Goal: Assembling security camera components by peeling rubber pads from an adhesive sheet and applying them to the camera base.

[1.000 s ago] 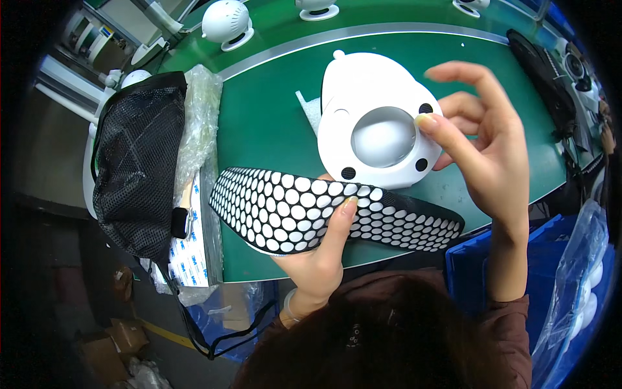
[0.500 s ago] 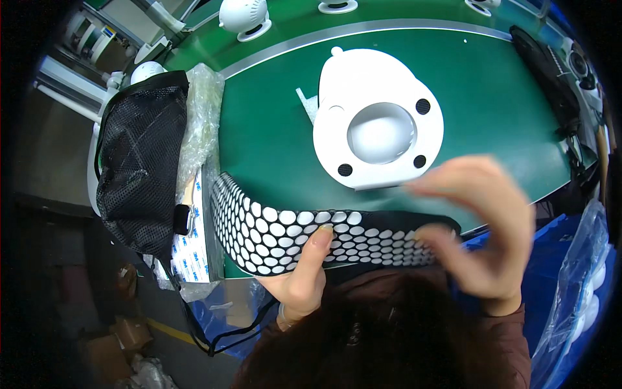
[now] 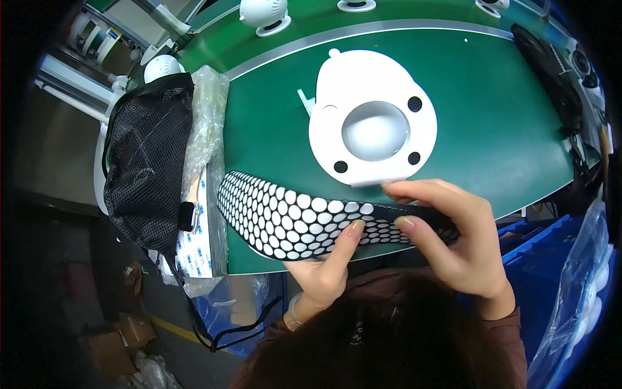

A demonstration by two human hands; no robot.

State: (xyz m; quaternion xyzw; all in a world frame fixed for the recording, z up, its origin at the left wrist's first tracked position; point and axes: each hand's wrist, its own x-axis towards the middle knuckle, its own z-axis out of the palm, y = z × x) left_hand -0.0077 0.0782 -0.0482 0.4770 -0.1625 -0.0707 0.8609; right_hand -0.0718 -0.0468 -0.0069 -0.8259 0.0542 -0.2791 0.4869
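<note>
A long, curved black strip [image 3: 277, 220] with rows of white round dots is held over the near edge of the table. My left hand [image 3: 324, 272] grips it from below, thumb pressed on the dotted face and the other fingers hidden behind. My right hand [image 3: 463, 240] is at its right end, thumb on the dots and index finger bent over the far edge, where a bare black stretch shows. Beyond the hands lies a white rounded housing [image 3: 376, 74] with a large round opening. Three black round pads and a faint circular outline show on its face.
Left on the green table [image 3: 492, 129] are a black mesh bag [image 3: 146, 159], bubble wrap [image 3: 206, 117] and a printed white sheet [image 3: 194, 253]. White round devices [image 3: 264, 13] stand at the back. A black item [image 3: 547, 78] lies far right; blue bins [image 3: 544, 253] sit below.
My right hand, blurred before, has moved left along the strip and now touches it. The strip has tilted, and my left hand has shifted slightly right.
</note>
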